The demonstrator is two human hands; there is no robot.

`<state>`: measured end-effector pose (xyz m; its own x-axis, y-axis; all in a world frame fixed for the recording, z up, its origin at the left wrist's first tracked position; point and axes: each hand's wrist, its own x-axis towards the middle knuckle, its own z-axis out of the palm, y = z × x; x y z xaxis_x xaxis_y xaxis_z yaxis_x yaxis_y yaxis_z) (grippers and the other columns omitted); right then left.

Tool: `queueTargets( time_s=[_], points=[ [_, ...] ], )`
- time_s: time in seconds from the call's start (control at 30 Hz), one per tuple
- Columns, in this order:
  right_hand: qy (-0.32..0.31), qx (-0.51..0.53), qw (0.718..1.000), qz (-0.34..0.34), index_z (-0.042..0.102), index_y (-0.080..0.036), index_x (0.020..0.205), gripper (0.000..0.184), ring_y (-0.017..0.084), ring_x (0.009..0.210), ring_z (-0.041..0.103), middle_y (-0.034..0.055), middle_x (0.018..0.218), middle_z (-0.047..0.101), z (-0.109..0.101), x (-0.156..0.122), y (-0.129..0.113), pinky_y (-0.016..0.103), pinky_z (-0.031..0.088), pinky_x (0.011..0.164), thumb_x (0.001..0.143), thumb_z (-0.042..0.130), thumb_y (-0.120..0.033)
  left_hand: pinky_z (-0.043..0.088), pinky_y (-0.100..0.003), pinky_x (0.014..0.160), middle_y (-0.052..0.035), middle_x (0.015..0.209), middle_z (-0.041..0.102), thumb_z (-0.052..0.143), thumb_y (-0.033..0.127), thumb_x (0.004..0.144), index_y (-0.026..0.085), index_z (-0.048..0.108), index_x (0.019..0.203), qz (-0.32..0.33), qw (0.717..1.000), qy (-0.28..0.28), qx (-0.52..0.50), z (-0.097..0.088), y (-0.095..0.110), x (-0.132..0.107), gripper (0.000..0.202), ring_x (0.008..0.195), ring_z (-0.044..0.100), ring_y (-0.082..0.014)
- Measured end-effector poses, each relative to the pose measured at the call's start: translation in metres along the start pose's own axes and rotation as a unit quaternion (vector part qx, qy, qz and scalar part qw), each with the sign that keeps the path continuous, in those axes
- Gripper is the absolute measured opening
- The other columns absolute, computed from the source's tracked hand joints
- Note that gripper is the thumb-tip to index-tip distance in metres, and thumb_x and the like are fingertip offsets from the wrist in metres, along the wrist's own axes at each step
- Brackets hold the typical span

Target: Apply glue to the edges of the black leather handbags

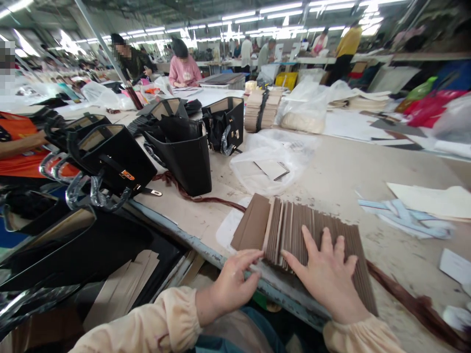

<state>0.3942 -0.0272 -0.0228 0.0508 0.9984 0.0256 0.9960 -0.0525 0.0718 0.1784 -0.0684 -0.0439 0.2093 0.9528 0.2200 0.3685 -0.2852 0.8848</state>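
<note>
A row of brown cardboard pieces [305, 220] stands on edge, packed tightly along the front of the table. My right hand [327, 272] lies over the row with its fingers spread, palm down on the upper edges. At the row's left end, a few brown pieces [252, 220] lean over at a slant. My left hand [237, 277] is by the near lower corner of these, index finger stretched towards them and thumb apart, with nothing seen in it. A brown cloth strip [408, 294] runs out from under the row on the right.
Black handbags [184, 157] stand at the left, several with plastic-wrapped handles. Behind the row lies a clear plastic bag [253, 171] with pale pieces. Blue-white strips [408, 218] lie right. A tied cardboard bundle [259, 110] stands farther back. Other people work beyond; a co-worker's arm [22, 147] shows left.
</note>
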Motion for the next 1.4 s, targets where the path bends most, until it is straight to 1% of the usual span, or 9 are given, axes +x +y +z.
queueTargets(
  time_s=[0.13, 0.33, 0.43, 0.63, 0.8, 0.97, 1.07, 1.2, 1.4],
  points=[
    [-0.026, 0.01, 0.999, 0.018, 0.035, -0.026, 0.147, 0.082, 0.051, 0.137, 0.019, 0.0222, 0.152, 0.023, -0.005, 0.004, -0.001, 0.066, 0.024, 0.1, 0.081, 0.038, -0.074, 0.045, -0.033, 0.101, -0.0136, 0.122, 0.06, 0.056, 0.008, 0.076, 0.012, 0.059, 0.12, 0.06, 0.998, -0.009, 0.016, 0.014, -0.002, 0.011, 0.044, 0.114, 0.056, -0.0199],
    [-0.074, 0.073, 0.994, 0.046, 0.026, -0.022, 0.151, 0.095, 0.051, 0.138, 0.017, 0.0229, 0.152, 0.024, -0.015, 0.017, -0.023, 0.065, 0.022, 0.103, 0.077, 0.035, -0.081, 0.047, -0.029, 0.094, -0.0099, 0.111, 0.061, 0.051, 0.009, 0.078, 0.014, 0.061, 0.112, 0.043, 0.997, -0.064, 0.032, 0.013, -0.006, 0.03, 0.036, 0.103, 0.058, -0.0169],
    [-0.074, 0.071, 0.992, 0.079, 0.024, -0.027, 0.151, 0.095, 0.052, 0.138, 0.01, 0.0188, 0.156, 0.018, -0.011, 0.022, -0.033, 0.069, 0.016, 0.101, 0.074, 0.042, -0.079, 0.045, -0.031, 0.097, -0.0115, 0.116, 0.06, 0.052, 0.019, 0.081, 0.014, 0.063, 0.112, -0.025, 0.99, -0.064, 0.125, 0.0, -0.014, 0.048, 0.034, 0.107, 0.057, -0.0208],
    [-0.083, 0.079, 0.989, 0.093, 0.026, -0.028, 0.151, 0.093, 0.052, 0.139, 0.007, 0.0171, 0.158, 0.014, -0.005, 0.024, -0.035, 0.07, 0.011, 0.101, 0.073, 0.046, -0.076, 0.036, -0.045, 0.103, -0.0236, 0.124, 0.052, 0.068, 0.035, 0.069, 0.002, 0.041, 0.139, -0.155, 0.943, -0.054, 0.289, -0.014, -0.03, 0.092, 0.082, 0.117, 0.049, -0.0372],
    [-0.082, 0.087, 0.988, 0.093, 0.025, -0.028, 0.151, 0.093, 0.052, 0.139, 0.004, 0.0172, 0.158, 0.012, -0.013, 0.021, -0.037, 0.07, 0.009, 0.102, 0.074, 0.048, -0.075, 0.045, -0.037, 0.089, -0.0168, 0.114, 0.062, 0.075, 0.022, 0.055, 0.012, 0.047, 0.129, -0.216, 0.963, -0.052, 0.15, -0.008, -0.04, 0.105, 0.079, 0.103, 0.059, -0.032],
    [-0.069, 0.111, 0.988, 0.081, 0.027, -0.027, 0.15, 0.092, 0.052, 0.14, 0.005, 0.0183, 0.158, 0.013, -0.017, 0.018, -0.034, 0.07, 0.009, 0.101, 0.074, 0.049, -0.074, 0.047, -0.031, 0.091, -0.0129, 0.119, 0.064, 0.057, 0.022, 0.077, 0.013, 0.046, 0.125, -0.195, 0.979, -0.046, 0.026, -0.019, -0.036, 0.106, 0.05, 0.106, 0.062, -0.0214],
    [-0.062, 0.122, 0.988, 0.078, 0.03, -0.027, 0.149, 0.091, 0.051, 0.14, 0.004, 0.0184, 0.158, 0.015, -0.016, 0.017, -0.033, 0.07, 0.008, 0.102, 0.073, 0.053, -0.071, 0.054, -0.031, 0.074, -0.0116, 0.104, 0.068, 0.053, 0.025, 0.085, 0.013, 0.05, 0.117, -0.236, 0.958, -0.035, -0.161, -0.032, -0.018, 0.118, 0.035, 0.085, 0.067, -0.0194],
    [-0.059, 0.132, 0.986, 0.085, 0.031, -0.027, 0.149, 0.09, 0.051, 0.14, 0.004, 0.0187, 0.157, 0.015, -0.016, 0.018, -0.034, 0.07, 0.007, 0.102, 0.073, 0.056, -0.069, 0.052, -0.029, 0.054, -0.0066, 0.077, 0.067, 0.064, 0.022, 0.079, 0.013, 0.055, 0.107, -0.309, 0.902, 0.014, -0.303, -0.035, -0.007, 0.161, 0.03, 0.059, 0.063, -0.0171],
    [-0.044, 0.159, 0.983, 0.081, 0.032, -0.029, 0.148, 0.093, 0.05, 0.141, 0.0, 0.0181, 0.158, 0.014, -0.007, 0.017, -0.031, 0.07, -0.001, 0.103, 0.07, 0.057, -0.072, 0.055, -0.036, 0.062, -0.0088, 0.075, 0.064, 0.062, 0.027, 0.083, 0.01, 0.056, 0.096, -0.309, 0.922, 0.088, -0.218, -0.011, -0.038, 0.253, 0.023, 0.065, 0.064, -0.0195]
  ],
)
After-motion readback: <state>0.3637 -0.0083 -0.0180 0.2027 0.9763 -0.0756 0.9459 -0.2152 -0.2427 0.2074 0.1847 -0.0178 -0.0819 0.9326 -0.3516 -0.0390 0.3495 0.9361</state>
